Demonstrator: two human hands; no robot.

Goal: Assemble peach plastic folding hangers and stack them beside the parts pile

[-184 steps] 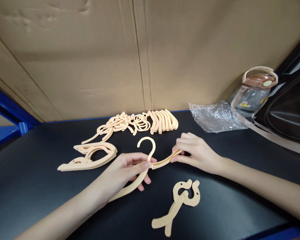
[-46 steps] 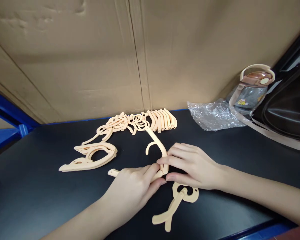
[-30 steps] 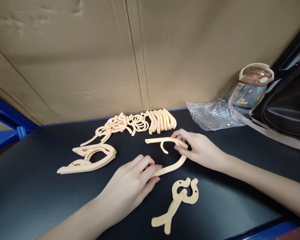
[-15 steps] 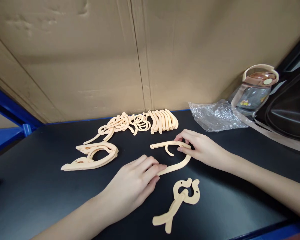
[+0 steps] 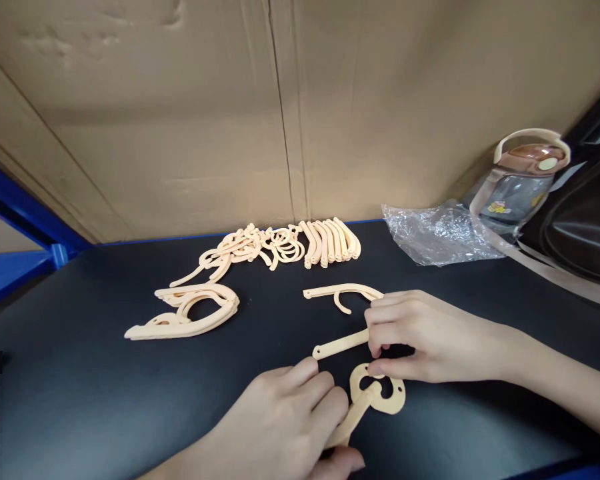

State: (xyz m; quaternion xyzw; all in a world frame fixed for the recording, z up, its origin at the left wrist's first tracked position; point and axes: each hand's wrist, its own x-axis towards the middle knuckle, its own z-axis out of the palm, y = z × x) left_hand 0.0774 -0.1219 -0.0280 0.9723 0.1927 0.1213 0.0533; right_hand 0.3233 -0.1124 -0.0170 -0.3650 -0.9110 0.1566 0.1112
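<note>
– Where does the ring [image 5: 391, 404] lie?
– On the tabletop [image 5: 260, 333], close by at six o'clock from the right hand [image 5: 425, 333]; that grip has thumb and fingers parted, and whether the thumb touches the ring I can't tell
– And the left hand [image 5: 295, 420]?
– Curled over the lower end of the strip [image 5: 356, 419], any pinch hidden. The strip's long axis runs seven to one o'clock, ring uppermost
– Nearer hand?
– Right for the ring, left for the strip; the hanger [image 5: 341, 344] sits toward eleven o'clock of the ring

Left hand [image 5: 293, 413] and right hand [image 5: 417, 333] curl palm-down.
</note>
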